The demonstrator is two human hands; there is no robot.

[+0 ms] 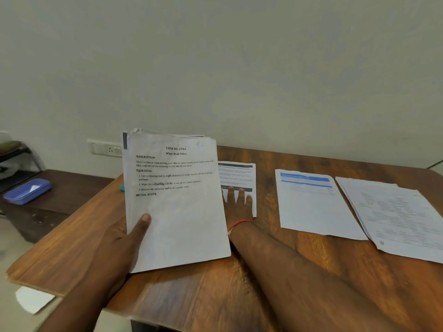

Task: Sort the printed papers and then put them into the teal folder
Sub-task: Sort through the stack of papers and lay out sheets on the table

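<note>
Paper stack (175,200) sorting onto table (263,271).
Left hand (119,238) grips the stack; right hand (237,200) lies flat on a sheet (237,173). Match headings before placing each page.

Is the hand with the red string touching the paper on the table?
Touching. In the head view, straight fingers of the right hand lie flat on the dark-banded paper.

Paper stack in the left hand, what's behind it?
Left of the stack a teal sliver shows, right of it a printed sheet under the right hand; the rest is covered.
</note>
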